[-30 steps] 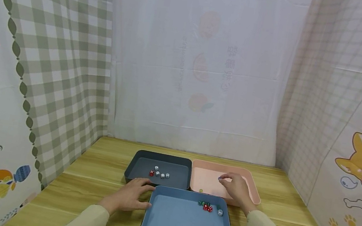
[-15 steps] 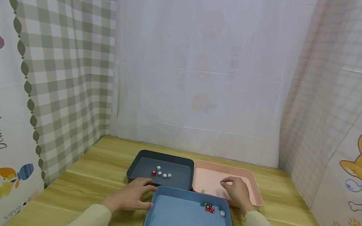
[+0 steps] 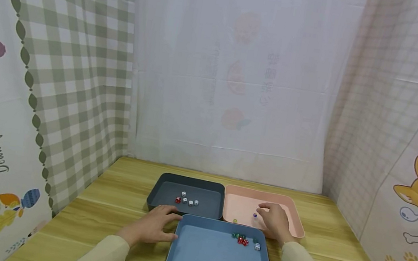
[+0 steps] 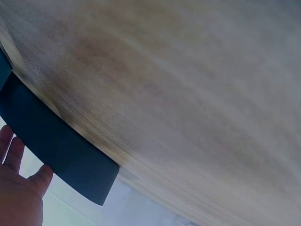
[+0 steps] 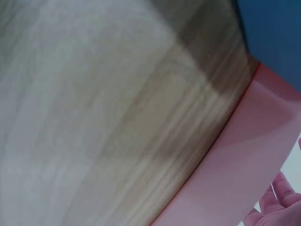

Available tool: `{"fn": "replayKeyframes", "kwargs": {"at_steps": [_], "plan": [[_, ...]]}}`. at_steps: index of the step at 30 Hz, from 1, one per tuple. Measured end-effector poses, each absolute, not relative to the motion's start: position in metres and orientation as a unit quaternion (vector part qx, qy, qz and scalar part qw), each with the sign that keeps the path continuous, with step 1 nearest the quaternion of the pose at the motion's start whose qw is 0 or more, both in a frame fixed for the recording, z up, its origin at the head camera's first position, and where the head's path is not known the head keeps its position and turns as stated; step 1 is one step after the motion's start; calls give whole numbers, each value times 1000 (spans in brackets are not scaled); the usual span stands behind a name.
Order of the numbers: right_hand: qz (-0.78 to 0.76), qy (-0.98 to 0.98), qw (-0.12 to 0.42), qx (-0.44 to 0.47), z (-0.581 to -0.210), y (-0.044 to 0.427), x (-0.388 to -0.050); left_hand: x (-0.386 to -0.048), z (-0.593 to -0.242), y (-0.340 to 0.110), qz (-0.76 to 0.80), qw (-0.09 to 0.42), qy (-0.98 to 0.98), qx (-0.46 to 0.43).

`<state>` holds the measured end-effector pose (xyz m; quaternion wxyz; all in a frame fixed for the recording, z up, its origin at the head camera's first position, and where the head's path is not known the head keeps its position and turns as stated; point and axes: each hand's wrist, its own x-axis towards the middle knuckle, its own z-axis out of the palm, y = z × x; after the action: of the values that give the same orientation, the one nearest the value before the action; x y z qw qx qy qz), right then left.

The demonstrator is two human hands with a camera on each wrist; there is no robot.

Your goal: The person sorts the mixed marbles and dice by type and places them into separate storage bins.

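In the head view my right hand point(image 3: 275, 218) is over the pink tray point(image 3: 294, 212). Its fingers are loosely bent and hold nothing visible. Just below the fingertips is a tiny blue die point(image 3: 255, 215), apart from them; whether it touches the tray floor I cannot tell. A yellow die point(image 3: 235, 220) sits at the pink tray's near edge. My left hand point(image 3: 152, 226) rests at the left rim of the blue tray point(image 3: 221, 260), fingers relaxed. Green dice point(image 3: 242, 236), red dice point(image 3: 242, 241) and a white die point(image 3: 257, 247) lie in that tray's far right corner.
A dark grey tray point(image 3: 167, 183) at the back left holds several white dice point(image 3: 191, 203) and a red die point(image 3: 178, 200). The trays stand against each other on a wood-grain table point(image 3: 117, 189). Cloth curtains point(image 3: 236, 84) hang at the back and both sides.
My right fingertips held the blue die earlier; now they are off it, and it is lower, below them. The left hand stays by the blue tray. The head view has shifted slightly.
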<state>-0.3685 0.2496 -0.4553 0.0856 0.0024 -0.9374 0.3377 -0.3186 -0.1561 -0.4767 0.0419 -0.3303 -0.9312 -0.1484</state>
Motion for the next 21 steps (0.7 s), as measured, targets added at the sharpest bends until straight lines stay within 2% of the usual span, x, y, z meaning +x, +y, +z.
{"fn": "replayKeyframes", "kwargs": {"at_steps": [21], "plan": [[335,-939,73,14,-451,256,-362,-317,-474,-156,-160,35,-929,-333]]}}
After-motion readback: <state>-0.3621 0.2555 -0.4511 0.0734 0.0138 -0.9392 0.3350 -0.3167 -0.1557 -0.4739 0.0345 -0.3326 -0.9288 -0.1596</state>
